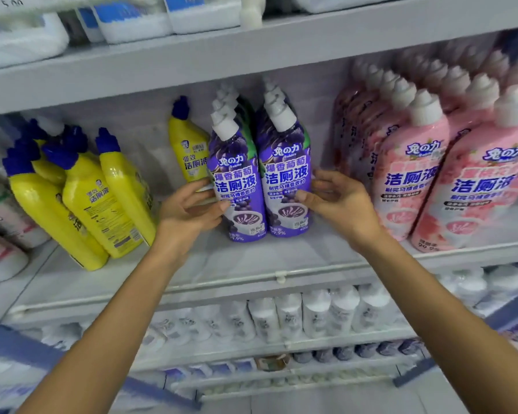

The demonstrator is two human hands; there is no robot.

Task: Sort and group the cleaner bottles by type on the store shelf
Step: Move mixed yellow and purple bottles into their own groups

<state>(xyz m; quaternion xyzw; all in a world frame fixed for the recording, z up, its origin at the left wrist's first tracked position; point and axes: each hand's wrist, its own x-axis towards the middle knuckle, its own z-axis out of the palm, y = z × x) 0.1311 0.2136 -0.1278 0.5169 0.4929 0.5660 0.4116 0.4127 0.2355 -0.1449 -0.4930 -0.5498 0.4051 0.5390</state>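
Head view — both hands flanking purple bottles on shelf.

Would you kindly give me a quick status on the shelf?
Both hands open, bracketing the two purple bottle rows. One stray yellow bottle stands behind, apart from its group. Nothing blocking.

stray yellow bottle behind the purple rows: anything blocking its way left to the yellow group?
Nothing visible. The lone yellow bottle stands just left of the purple bottles; bare shelf lies between it and the yellow group. The left hand is in front of it.
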